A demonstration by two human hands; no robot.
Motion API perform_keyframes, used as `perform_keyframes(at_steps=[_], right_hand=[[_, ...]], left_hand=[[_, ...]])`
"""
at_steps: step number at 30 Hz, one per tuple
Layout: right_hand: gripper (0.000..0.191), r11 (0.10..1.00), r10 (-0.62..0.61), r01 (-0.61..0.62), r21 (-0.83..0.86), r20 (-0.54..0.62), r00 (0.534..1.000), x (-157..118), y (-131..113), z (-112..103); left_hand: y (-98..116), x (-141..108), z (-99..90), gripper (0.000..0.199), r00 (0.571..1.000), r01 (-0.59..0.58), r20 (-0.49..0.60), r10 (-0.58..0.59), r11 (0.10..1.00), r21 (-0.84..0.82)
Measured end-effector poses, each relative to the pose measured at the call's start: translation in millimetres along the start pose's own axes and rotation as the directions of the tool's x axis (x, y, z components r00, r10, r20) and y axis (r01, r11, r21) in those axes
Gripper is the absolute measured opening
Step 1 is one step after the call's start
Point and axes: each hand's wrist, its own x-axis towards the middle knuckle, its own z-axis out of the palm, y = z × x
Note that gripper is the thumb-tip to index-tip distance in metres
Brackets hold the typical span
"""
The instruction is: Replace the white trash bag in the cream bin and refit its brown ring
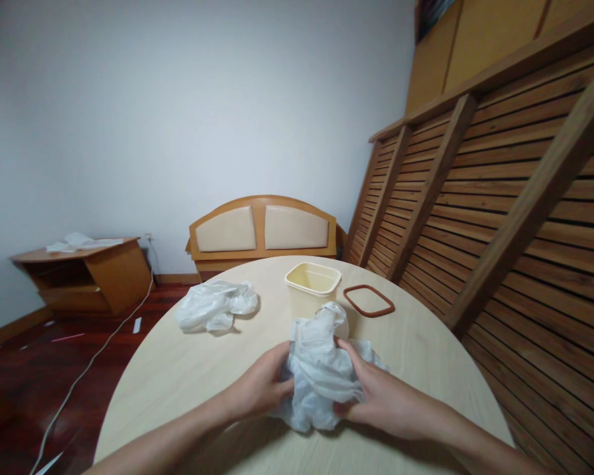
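Left of the cream tub (304,302), well apart from it and beyond the table, a low wooden stand (121,280) bears some crumpled white plastic (79,242). A pale cord (95,356) runs across the dark red floor (163,305), also left of the tub. Nearer the tub on its left, on the round pale table (178,396), lies a loose white bag (215,307), rumpled and flattened. To the near left of the tub, the left hand (264,381) presses the left side of a crumpled bundle (319,379) of thin white plastic, its thumb lying along that side. Behind the tub and a little left stands a headboard (264,227) with two cream panels. The bundle is over the table just in front of the tub, hiding part of its lower wall; whether the two touch is hard to tell from this angle. The tub is upright and uncovered. To its near right, the right hand (379,390) clasps the bundle's right side, thumb and fingers parted around the folds. Just right of the tub, a reddish-brown ring (380,313), squarish with rounded corners, lies flat on the table. Farther right of the tub, a large slatted wooden frame (495,178) leans at a slant.
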Motion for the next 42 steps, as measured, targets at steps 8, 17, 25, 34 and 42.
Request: perform_keyframes(at_steps=[8,17,25,34,42], right_hand=[[0.111,0.995,0.041,-0.040,0.087,-0.004,0.999,2.7,-3.8,12.0],[0.123,0.921,0.048,-0.034,0.389,-0.025,0.999,8.7,1.9,28.0],[0.072,0.947,0.023,0.018,0.322,-0.122,0.992,19.5,-13.5,27.5],[0.052,0.928,0.015,0.062,0.366,-0.203,0.979,26.9,-24.0,-9.0],[0.063,0.936,-0.020,0.209,0.282,-0.552,0.833,51.3,-66.3,-88.0]], left_hand=[[3.7,14.7,9.4,0.032,0.928,0.043,-0.371,-0.032,0.999,0.021],[13.6,4.6,34.0,0.062,0.985,-0.100,-0.140,0.105,0.994,0.042],[4.9,6.0,32.7,0.064,0.998,-0.055,-0.049,0.045,0.970,-0.235],[-21.5,35.3,-13.2,0.035,0.871,-0.131,-0.476,0.120,0.991,0.012],[-19.3,103.1,-67.7,0.061,0.864,-0.111,-0.437,0.249,0.942,0.318]])
